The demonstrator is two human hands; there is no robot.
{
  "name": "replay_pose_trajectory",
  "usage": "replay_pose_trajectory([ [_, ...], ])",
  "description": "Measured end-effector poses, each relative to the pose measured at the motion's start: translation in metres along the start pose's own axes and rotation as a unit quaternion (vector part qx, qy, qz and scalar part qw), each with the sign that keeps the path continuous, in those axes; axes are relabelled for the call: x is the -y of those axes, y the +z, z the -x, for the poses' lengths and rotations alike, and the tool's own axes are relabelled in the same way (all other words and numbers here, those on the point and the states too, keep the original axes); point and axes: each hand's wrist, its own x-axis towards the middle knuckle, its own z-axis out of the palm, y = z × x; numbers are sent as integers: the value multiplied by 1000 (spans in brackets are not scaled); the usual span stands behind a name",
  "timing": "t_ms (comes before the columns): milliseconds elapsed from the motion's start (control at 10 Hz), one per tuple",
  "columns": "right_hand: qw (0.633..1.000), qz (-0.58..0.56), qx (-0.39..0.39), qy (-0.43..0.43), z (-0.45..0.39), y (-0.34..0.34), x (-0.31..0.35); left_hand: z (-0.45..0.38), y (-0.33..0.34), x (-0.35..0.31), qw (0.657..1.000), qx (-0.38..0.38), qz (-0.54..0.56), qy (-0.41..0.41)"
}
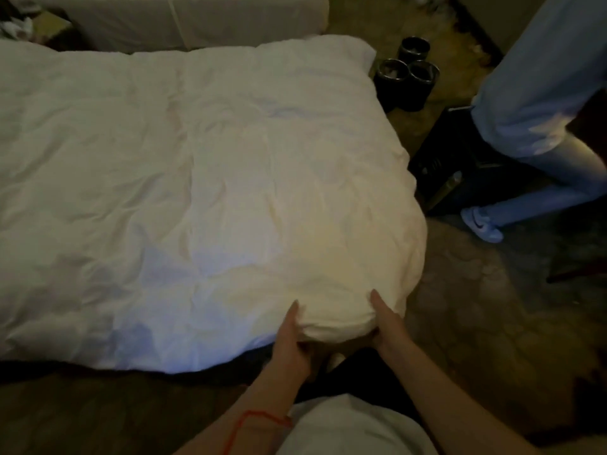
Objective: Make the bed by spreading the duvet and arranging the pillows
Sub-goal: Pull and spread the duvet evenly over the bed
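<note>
We see the duvet (pixel 197 198) spread across the bed; three cups (pixel 407 72) sit on the floor beyond its far right corner, another person's legs (pixel 532 126) further right.

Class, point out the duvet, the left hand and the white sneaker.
duvet (pixel 197 178): head view, middle of its spread top.
left hand (pixel 294 343): head view, back of hand.
white sneaker (pixel 481 226): head view, its side.
</note>
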Motion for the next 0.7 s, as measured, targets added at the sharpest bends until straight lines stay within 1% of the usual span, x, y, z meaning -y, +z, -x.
replay_pose_trajectory([
  [100, 1000, 17, -18, -10, 3, -4, 3, -2, 39, 43, 994, 65, -60, -56],
  [200, 1000, 12, -12, -2, 5, -2, 11, -11, 68, 62, 995, 55, -72, -32],
  [300, 996, -87, 22, 27, 2, -2, 26, -47, 82, 70, 999, -21, -37, 32],
  [400, 972, -209, 73, 75, -7, -7, 55, -47, 91, 61, 996, -17, 28, 78],
  [500, 953, -257, 131, 88, -25, -18, 108, -12, 105, 43, 988, -57, 14, 146],
  [600, 946, -255, 178, 85, -26, -18, 170, -5, 107, 42, 978, -79, -5, 191],
  [700, 948, -210, 224, 84, -23, -26, 186, -6, 115, 48, 975, -72, 32, 207],
])
